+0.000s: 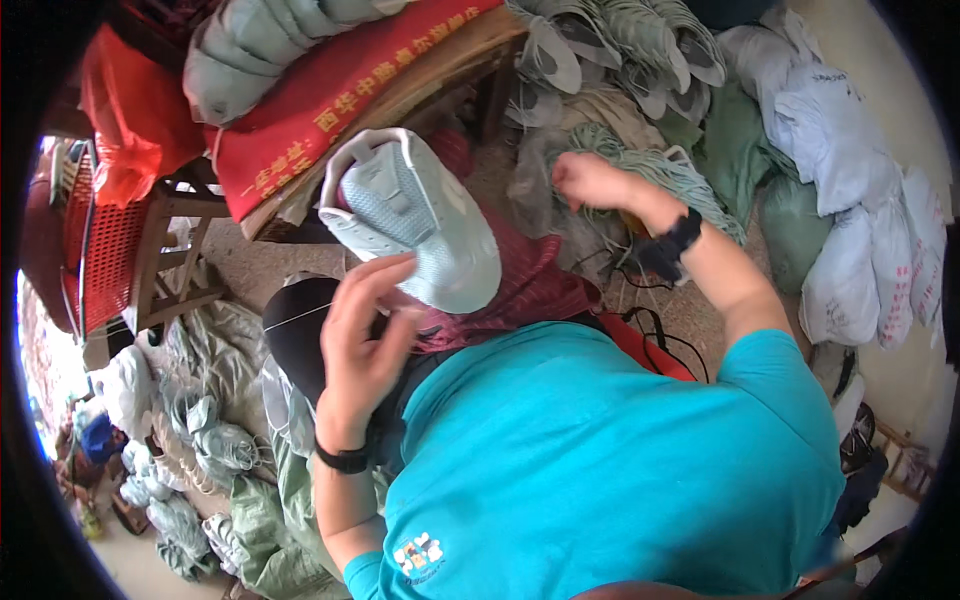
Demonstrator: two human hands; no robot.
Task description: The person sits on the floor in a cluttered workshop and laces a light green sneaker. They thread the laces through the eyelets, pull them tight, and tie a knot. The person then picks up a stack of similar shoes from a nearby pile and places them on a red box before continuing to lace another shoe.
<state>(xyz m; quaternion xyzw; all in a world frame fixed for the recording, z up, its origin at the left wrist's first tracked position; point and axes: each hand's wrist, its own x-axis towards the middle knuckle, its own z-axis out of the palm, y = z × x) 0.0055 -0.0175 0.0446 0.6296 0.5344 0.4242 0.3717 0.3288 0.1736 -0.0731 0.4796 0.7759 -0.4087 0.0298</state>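
Note:
A pale mint shoe upper [462,255] stands over my lap, its collar facing away and to the left. My left hand [365,325] is at its near left side, thumb and fingers apart; the fingertips overlap the toe area, and contact is hard to judge. A thin pale line like thread [296,319] runs from beside that hand across my dark knee. Out to the right, my right hand [590,182] is raised with curled fingers, in front of a bundle of pale green laces [650,160]. Whatever its fingers hold, if anything, is too small to make out. Maroon cloth [520,275] covers my lap.
A wooden table with a red printed cloth [290,150] bears a row of nested shoe uppers [265,50]. At its left hangs a red plastic bag [130,120]. More uppers [640,45] lie at the back; stuffed white sacks [840,140] line the right side. Bagged bundles [215,440] cover the left floor.

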